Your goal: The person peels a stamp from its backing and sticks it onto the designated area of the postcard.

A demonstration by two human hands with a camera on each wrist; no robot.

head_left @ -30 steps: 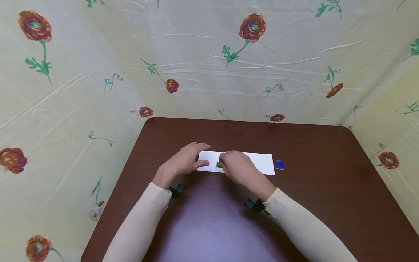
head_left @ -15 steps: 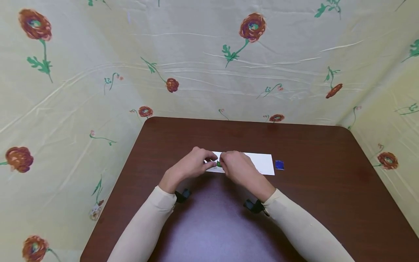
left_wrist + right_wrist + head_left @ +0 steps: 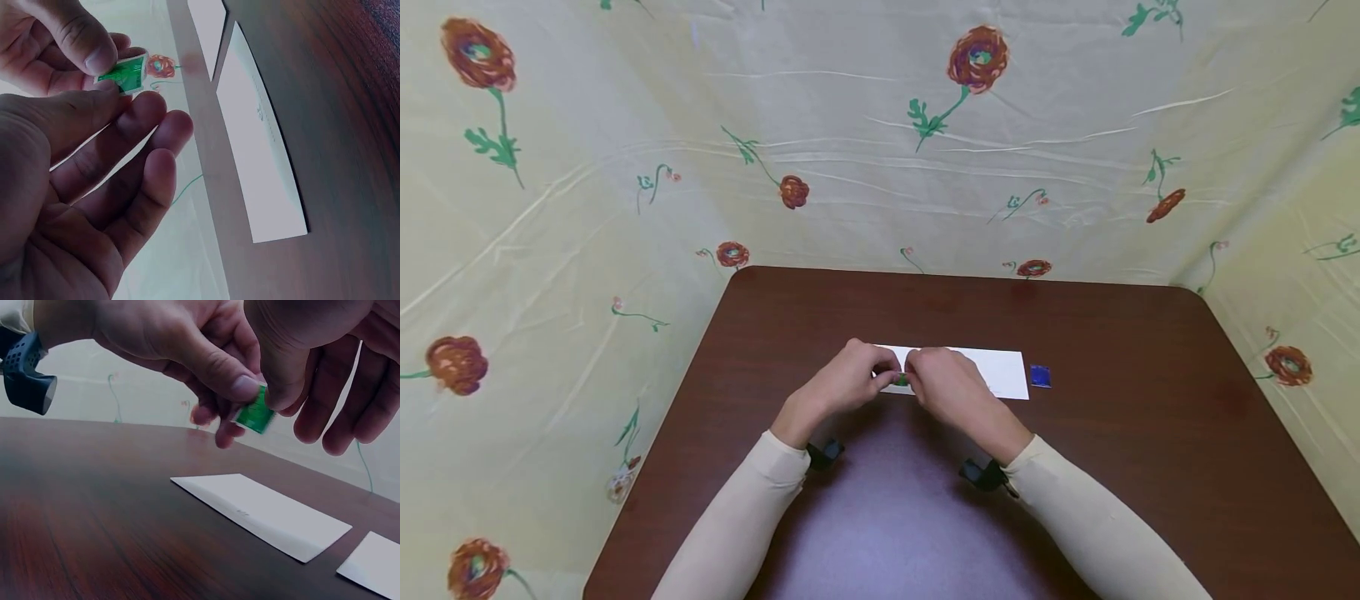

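Note:
Both hands meet over the white paper pieces, fingertips close together. Between them is a small green square with white edges [image 3: 129, 75], flat like a stamp or sticker, held above the table. My left hand [image 3: 848, 380] pinches it between thumb and finger, the other fingers loosely bent. At its opposite side my right hand [image 3: 951, 385] pinches it too, thumb across its face in the right wrist view. Fingertips cover part of the square. Below lie a white paper strip [image 3: 262, 512] with faint small marks and a second white piece [image 3: 378, 565] beside it.
A small blue square [image 3: 1041, 376] lies just right of the white paper on the dark brown table [image 3: 1112, 467]. Flower-printed white sheeting [image 3: 850, 117] hangs behind and at both sides of the table. Each wrist wears a black camera mount [image 3: 982, 475].
My left hand has moved right from the left end of the paper and closed thumb and finger onto the green square. My right hand has stayed nearly still with it.

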